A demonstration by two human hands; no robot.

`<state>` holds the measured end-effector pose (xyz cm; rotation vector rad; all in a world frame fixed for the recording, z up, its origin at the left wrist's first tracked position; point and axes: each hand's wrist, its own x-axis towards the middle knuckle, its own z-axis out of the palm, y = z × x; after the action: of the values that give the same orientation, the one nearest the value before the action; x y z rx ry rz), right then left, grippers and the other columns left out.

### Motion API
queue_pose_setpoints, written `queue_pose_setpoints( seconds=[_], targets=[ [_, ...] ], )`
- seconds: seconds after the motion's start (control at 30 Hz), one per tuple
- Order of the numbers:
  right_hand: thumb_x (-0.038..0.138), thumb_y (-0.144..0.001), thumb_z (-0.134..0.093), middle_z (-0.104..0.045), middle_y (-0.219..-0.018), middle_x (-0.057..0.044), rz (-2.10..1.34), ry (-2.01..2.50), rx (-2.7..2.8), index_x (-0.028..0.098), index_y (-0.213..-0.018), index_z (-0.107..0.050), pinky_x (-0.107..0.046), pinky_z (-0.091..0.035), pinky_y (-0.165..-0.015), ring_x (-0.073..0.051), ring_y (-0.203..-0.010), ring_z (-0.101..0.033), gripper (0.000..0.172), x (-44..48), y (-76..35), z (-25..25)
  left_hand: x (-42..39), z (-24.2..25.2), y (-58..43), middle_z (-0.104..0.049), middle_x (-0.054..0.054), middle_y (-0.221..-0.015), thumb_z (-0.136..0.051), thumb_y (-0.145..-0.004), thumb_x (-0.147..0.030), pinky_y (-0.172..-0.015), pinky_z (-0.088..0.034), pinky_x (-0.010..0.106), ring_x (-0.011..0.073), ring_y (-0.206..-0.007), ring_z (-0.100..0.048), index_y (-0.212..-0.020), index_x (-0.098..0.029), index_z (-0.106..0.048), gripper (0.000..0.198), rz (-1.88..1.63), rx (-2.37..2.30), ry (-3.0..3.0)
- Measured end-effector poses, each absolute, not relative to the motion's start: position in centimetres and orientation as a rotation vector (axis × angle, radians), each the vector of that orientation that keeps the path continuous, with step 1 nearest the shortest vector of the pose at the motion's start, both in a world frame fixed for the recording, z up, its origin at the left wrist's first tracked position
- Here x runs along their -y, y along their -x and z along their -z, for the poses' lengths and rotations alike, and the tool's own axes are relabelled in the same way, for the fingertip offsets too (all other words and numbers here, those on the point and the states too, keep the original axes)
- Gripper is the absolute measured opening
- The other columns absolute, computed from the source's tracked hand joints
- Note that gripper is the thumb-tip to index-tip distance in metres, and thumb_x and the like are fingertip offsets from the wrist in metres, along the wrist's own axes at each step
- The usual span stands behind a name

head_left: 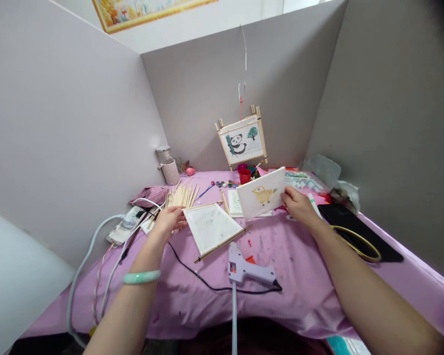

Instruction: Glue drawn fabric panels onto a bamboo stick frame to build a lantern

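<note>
My left hand (169, 220) grips the left edge of a white panel (211, 226) with thin wooden sticks along its top and bottom edges. It is tilted over the table, and faint grey marks show on its face. In my right hand (299, 203) is a white canvas panel (249, 198) bearing a drawing of a yellow duckling, held by its right edge between thumb and fingers. A lilac glue gun (247, 268) lies in front of both panels, a long glue stick poking out of its back toward me. My fingertips behind the panels are partly hidden.
A panda-picture lantern (243, 140) hangs from a wire at the back. Wooden sticks (183, 195), a power strip (128, 224) with cables and a bottle (168, 165) stand left. A red cup (244, 176), black mat (355, 231) and gold hoop (358, 256) are farther right. Grey partitions enclose the table.
</note>
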<state>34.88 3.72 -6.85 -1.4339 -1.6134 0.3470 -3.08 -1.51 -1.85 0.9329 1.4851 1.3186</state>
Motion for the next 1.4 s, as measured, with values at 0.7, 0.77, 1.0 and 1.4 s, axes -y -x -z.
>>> queue_pose_setpoints(
  seconds=[0.7, 0.77, 1.0, 1.4],
  targets=[
    [0.034, -0.083, -0.045, -0.068, -0.086, -0.006, -0.336, 1.521, 1.603, 0.019, -0.092, -0.064, -0.029, -0.04, -0.067, -0.021, -0.077, -0.059, 0.026, -3.4, -34.6, 6.7, 2.6, 1.3, 4.8, -0.07, 0.01, -0.07, -0.052, -0.077, -0.005, -0.051, -0.053, 0.022, 0.0155, -0.058, -0.067, -0.082, -0.008, -0.061, 0.011, -1.414, -1.391, -0.88],
    [0.035, -0.078, -0.056, -0.07, -0.088, -0.006, -0.445, 1.505, 1.624, 0.018, -0.094, -0.065, -0.029, -0.043, -0.066, -0.02, -0.076, -0.06, 0.024, -3.2, -34.2, 6.9, 2.6, 1.3, 4.9, -0.07, 0.01, -0.07, -0.051, -0.077, -0.005, -0.052, -0.053, 0.022, 0.0154, -0.059, -0.068, -0.082, -0.008, -0.061, 0.012, -1.424, -1.385, -0.871],
    [0.044, -0.078, -0.06, -0.059, -0.042, -0.003, -0.886, 1.493, 1.683, 0.014, -0.075, -0.067, -0.027, -0.041, -0.04, -0.016, -0.037, -0.052, 0.031, -2.1, -32.3, 7.6, 3.5, 1.2, 5.1, -0.071, 0.009, -0.071, -0.052, -0.078, -0.007, -0.053, -0.052, 0.022, 0.015, -0.06, -0.067, -0.085, -0.008, -0.063, 0.013, -1.461, -1.362, -0.861],
    [0.035, -0.063, -0.074, -0.074, -0.089, -0.006, -0.585, 1.64, 1.735, 0.021, -0.082, -0.073, -0.03, -0.048, -0.072, -0.025, -0.088, -0.066, 0.023, -4.9, -26.1, 7.8, 5.1, 1.3, 6.4, -0.072, 0.009, -0.072, -0.055, -0.075, -0.008, -0.053, -0.054, 0.022, 0.0165, -0.061, -0.068, -0.088, -0.009, -0.063, 0.015, -1.489, -1.347, -0.806]
  ],
)
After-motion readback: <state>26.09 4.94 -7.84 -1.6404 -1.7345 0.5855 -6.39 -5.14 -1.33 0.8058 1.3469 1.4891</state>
